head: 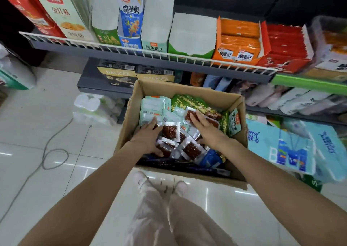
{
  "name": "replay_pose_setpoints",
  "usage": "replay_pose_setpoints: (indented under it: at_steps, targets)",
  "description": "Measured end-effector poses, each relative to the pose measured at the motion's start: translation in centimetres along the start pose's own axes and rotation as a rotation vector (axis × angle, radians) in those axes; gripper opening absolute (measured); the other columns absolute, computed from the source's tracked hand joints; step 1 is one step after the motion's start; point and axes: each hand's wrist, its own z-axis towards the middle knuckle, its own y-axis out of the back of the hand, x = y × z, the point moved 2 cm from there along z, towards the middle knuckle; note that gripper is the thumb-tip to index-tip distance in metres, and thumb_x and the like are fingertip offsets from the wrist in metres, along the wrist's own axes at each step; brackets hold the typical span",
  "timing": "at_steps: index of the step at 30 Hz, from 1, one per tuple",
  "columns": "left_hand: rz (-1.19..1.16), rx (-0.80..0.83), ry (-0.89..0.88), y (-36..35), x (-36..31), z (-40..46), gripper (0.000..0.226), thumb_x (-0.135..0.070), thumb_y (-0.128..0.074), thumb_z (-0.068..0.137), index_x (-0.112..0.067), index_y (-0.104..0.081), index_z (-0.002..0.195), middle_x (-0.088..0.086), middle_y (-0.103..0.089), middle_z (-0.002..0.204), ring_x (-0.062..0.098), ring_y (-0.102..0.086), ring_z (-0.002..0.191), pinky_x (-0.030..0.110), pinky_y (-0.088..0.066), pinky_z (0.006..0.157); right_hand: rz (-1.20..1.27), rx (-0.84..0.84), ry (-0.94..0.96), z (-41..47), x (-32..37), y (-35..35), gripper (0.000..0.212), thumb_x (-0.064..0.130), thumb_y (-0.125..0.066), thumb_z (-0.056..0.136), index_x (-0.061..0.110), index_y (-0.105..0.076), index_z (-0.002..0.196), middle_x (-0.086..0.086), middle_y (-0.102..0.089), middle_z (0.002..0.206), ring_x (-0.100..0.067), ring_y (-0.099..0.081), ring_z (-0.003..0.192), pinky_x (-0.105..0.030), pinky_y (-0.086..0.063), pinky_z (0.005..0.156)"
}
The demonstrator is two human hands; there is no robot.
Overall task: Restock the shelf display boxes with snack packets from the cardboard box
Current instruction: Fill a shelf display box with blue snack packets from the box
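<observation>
Both my hands are down in the cardboard box [187, 91], which sits on the tiled floor [47, 114] just in front of my feet and below the shelf [150, 58]. My left hand [148, 137] lies flat on the heap of snack packets [170, 131], fingers stretched out and loose over the pale green packets [152, 110] at the box's left side, gripping nothing that I can see. My right hand [204, 127] rests on the clear packets with dark red filling, fingers straight and spread, its fingertips [193, 117] touching one of them near the middle of the box; I cannot tell whether the thumb is hooked under a packet. On the shelf above stand the display boxes: two white ones [193, 31] look unfilled from here, while the orange box [238, 39] beside them is packed with orange packets. A grey cable [54, 155] loops across the floor to my left.
</observation>
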Motion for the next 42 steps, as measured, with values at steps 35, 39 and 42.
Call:
replay_pose_setpoints:
  at_steps: [35, 39, 42]
  targets:
    - [-0.085, -0.166, 0.221, 0.8, -2.5, 0.5, 0.070, -0.036, -0.060, 0.091, -0.009, -0.021, 0.143, 0.012, -0.042, 0.143, 0.033, -0.047, 0.125, 0.050, -0.030, 0.107, 0.037, 0.017, -0.390, -3.3, 0.1, -1.4, 0.059, -0.012, -0.054, 0.082, 0.013, -0.022, 0.125, -0.024, -0.033, 0.128, -0.034, -0.051, 0.102, -0.032, -0.041, 0.075]
    - [-0.086, -0.208, 0.193, 0.3, -2.1, 0.7, 0.071, -0.038, -0.061, 0.089, -0.011, -0.024, 0.143, 0.010, -0.041, 0.145, 0.032, -0.046, 0.125, 0.048, -0.034, 0.106, 0.029, -0.017, -0.342, -3.1, -0.7, -1.6, 0.057, -0.011, -0.053, 0.082, 0.013, -0.023, 0.124, -0.021, -0.048, 0.113, -0.031, -0.055, 0.094, -0.036, -0.047, 0.078]
    - [-0.130, -0.215, 0.186, -0.2, -1.3, 1.2, 0.070, -0.042, -0.063, 0.087, -0.013, -0.028, 0.140, 0.011, -0.052, 0.134, 0.029, -0.051, 0.118, 0.041, -0.041, 0.099, 0.078, 0.003, -0.327, -2.9, -1.6, -0.4, 0.050, -0.012, -0.045, 0.085, 0.015, -0.028, 0.124, -0.011, -0.053, 0.093, -0.024, -0.056, 0.085, -0.031, -0.047, 0.074]
